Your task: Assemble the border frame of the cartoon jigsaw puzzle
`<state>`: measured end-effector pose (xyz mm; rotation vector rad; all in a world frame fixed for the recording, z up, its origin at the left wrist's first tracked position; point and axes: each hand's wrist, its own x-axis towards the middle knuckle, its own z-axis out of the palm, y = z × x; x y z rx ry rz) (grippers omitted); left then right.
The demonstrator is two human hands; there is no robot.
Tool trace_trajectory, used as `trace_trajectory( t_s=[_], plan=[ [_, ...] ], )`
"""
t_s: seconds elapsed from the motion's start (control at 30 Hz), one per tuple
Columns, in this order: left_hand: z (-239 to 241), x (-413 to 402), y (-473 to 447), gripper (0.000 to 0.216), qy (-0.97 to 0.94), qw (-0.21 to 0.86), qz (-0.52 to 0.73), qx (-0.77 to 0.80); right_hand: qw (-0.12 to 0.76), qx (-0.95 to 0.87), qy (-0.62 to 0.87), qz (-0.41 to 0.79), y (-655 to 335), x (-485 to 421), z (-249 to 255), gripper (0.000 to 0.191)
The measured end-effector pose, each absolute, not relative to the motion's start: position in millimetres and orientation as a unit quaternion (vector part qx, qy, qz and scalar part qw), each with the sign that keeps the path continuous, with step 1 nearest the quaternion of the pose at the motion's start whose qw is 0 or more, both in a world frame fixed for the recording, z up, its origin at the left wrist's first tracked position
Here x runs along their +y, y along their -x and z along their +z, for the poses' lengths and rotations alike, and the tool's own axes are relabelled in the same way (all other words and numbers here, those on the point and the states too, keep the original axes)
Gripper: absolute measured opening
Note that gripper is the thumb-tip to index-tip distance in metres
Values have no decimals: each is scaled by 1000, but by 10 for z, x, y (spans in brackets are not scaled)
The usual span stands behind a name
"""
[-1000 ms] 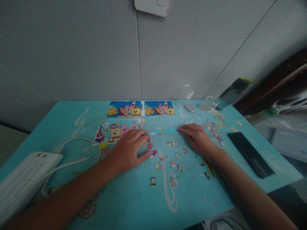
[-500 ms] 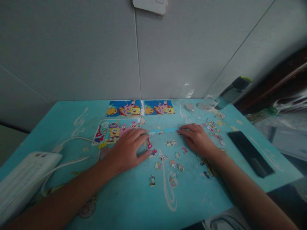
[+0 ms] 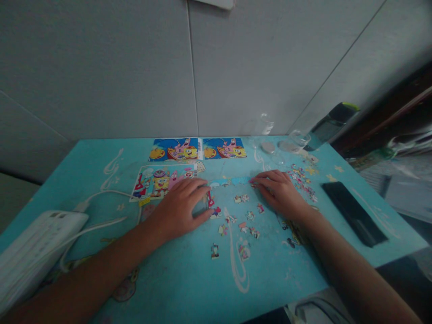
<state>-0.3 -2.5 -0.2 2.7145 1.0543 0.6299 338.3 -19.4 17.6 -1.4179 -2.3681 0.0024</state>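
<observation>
My left hand (image 3: 178, 209) lies at the left side of a partly joined jigsaw puzzle (image 3: 232, 181), thumb spread away from the fingers. Its fingertips touch the upper left corner, and the thumb rests by a joined red and blue section (image 3: 213, 210). At the right end of the thin blue top row, my right hand (image 3: 278, 193) has its fingertips closed on a small puzzle piece (image 3: 254, 184), mostly hidden. Several loose puzzle pieces (image 3: 241, 198) lie below the row between my hands. A cartoon picture card (image 3: 161, 182) is partly behind my left hand.
More puzzle pieces (image 3: 300, 177) are heaped beyond my right hand. Two blue cartoon sheets (image 3: 224, 148) lie by the wall. Clear containers (image 3: 299, 139) and a dark bottle (image 3: 334, 121) stand back right. A black case (image 3: 354, 213) lies right, a white power strip (image 3: 50, 243) with cable left.
The view has tilted slightly, so the table sits a little higher in the picture. Both hands stay at nearly the same spots on the puzzle.
</observation>
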Motion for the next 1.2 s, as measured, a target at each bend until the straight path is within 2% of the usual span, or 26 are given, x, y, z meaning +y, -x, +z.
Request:
trace_trajectory(
  t_s=[0.2,0.43,0.7,1.2],
  plan=[
    [0,-30,2,51,-908,76,205,356,263,-840,464,94,-3245,-330,298,27],
    [-3,-26,0,51,-905,88,213,358,194,-885,382,179,-2853,-588,358,19],
    [-11,-25,4,51,-907,81,206,359,149,-888,403,165,-2755,-628,307,15],
    [-4,-28,-3,51,-904,83,214,360,161,-865,459,121,-2840,-605,269,18]
  ],
)
